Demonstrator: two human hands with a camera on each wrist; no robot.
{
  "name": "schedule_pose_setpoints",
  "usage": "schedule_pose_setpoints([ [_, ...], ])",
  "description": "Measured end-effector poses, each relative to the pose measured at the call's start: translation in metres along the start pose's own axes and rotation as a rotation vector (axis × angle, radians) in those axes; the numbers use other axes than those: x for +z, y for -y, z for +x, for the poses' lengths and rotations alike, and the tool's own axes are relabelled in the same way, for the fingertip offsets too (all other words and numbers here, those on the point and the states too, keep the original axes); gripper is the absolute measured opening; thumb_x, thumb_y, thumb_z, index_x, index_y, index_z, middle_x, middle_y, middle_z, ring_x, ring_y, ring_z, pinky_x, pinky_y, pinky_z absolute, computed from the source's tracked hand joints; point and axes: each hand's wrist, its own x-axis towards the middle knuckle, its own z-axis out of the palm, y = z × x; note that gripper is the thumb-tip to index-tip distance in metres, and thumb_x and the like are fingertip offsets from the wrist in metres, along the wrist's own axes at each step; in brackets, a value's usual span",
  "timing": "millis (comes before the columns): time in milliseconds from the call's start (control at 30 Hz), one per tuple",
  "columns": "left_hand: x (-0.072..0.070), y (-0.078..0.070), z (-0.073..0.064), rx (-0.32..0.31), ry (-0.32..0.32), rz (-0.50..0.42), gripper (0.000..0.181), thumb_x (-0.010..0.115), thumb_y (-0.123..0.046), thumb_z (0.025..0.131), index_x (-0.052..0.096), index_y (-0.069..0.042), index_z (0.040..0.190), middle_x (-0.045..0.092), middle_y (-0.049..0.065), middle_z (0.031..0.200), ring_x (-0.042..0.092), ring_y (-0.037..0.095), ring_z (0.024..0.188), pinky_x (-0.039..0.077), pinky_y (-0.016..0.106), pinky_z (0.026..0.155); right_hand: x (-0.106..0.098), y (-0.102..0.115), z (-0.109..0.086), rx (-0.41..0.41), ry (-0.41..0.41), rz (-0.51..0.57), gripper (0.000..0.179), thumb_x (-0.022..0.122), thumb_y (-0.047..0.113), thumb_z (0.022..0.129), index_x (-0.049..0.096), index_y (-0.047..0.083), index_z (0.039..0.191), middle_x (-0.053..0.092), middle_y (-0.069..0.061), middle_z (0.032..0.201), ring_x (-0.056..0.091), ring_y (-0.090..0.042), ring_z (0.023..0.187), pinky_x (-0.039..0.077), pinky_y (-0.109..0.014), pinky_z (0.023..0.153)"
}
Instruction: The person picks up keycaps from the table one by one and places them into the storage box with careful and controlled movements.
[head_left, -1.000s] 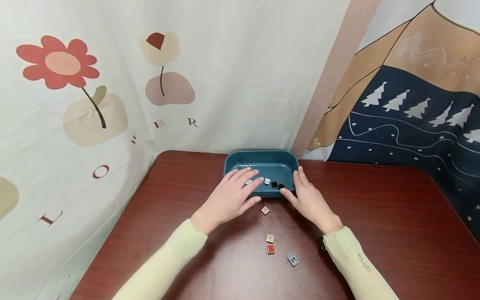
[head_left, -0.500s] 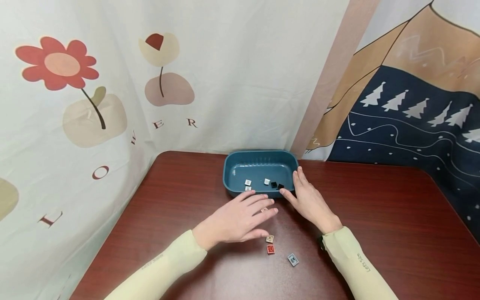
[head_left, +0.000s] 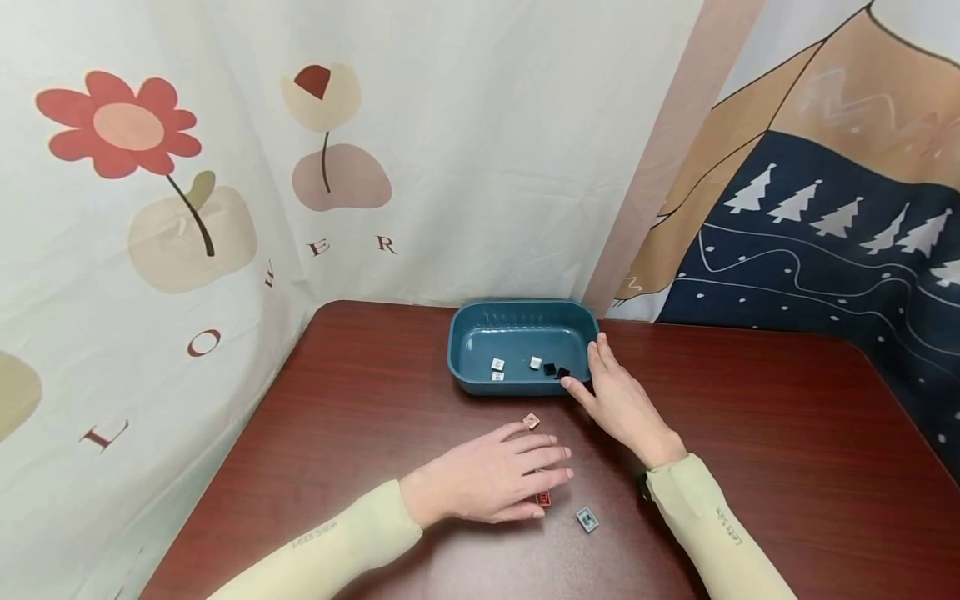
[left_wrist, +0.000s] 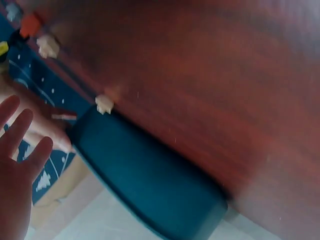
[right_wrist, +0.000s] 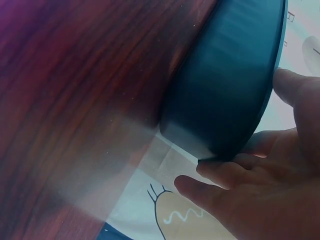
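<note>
My left hand (head_left: 498, 477) hovers palm down over the table with straight, spread fingers and grips nothing. Under its fingers lies a red block (head_left: 543, 499), partly covered. A beige block (head_left: 531, 421) sits beyond the index finger. Another beige block (left_wrist: 48, 46) is hidden by the hand in the head view but shows in the left wrist view. Right of the thumb lies a grey-blue block (head_left: 587, 520). My right hand (head_left: 626, 406) rests against the right front corner of a dark teal basin (head_left: 472, 388), thumb on the front rim, fairly straight fingers along the side.
Inside the basin are several small blocks, among them a white block (head_left: 498, 364) and a black block (head_left: 550, 369). The reddish-brown table (head_left: 772, 433) ends at a printed curtain (head_left: 480, 167) right behind the basin.
My left hand has come back from above the basin toward the near blocks, uncovering the white blocks and covering one beige block. The right hand stays at the basin's corner.
</note>
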Motion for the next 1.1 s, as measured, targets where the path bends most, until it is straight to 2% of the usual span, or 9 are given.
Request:
schedule_pose_setpoints([
  [233,0.008,-0.014,-0.001,0.047,0.059,0.052,0.044,0.055,-0.042,0.106,0.057,-0.030,0.148,0.054,-0.008,0.152,0.045,0.013,0.143,0.039,0.043,0.115,0.001,0.000,-0.001,-0.003,-0.008,-0.007,0.085,0.058,0.045,0.106,0.024,-0.014,0.157,0.013,-0.030,0.168,0.032,-0.048,0.148,0.038,-0.058,0.113],
  [367,0.012,-0.019,0.000,0.087,0.098,0.131,0.041,0.052,-0.031,0.108,0.056,-0.034,0.148,0.053,-0.010,0.153,0.045,0.012,0.143,0.041,0.042,0.113,0.000,0.001,-0.002,-0.007,-0.008,-0.006,0.085,0.057,0.044,0.106,0.024,-0.015,0.157,0.013,-0.030,0.168,0.032,-0.048,0.148,0.037,-0.058,0.113],
  [500,0.012,-0.020,0.001,0.114,0.118,0.174,0.039,0.049,-0.029,0.108,0.057,-0.035,0.145,0.054,-0.012,0.150,0.046,0.012,0.142,0.041,0.043,0.113,0.000,0.001,-0.002,-0.007,-0.011,-0.007,0.084,0.057,0.043,0.106,0.024,-0.015,0.157,0.012,-0.030,0.168,0.032,-0.048,0.148,0.038,-0.059,0.112],
  [833,0.014,-0.021,-0.002,0.134,0.079,0.217,0.028,0.050,-0.028,0.106,0.068,-0.030,0.126,0.065,-0.012,0.127,0.057,0.009,0.123,0.046,0.037,0.107,0.001,0.001,-0.001,-0.011,-0.010,-0.012,0.084,0.058,0.043,0.106,0.024,-0.015,0.156,0.012,-0.030,0.168,0.031,-0.048,0.149,0.038,-0.059,0.113],
  [1100,0.015,-0.019,-0.001,0.130,0.012,0.235,0.020,0.049,-0.024,0.103,0.069,-0.027,0.101,0.063,-0.013,0.098,0.061,0.008,0.096,0.046,0.030,0.098,0.000,0.002,-0.001,-0.016,-0.013,-0.009,0.084,0.057,0.043,0.106,0.024,-0.016,0.156,0.012,-0.031,0.168,0.031,-0.048,0.149,0.038,-0.058,0.112],
])
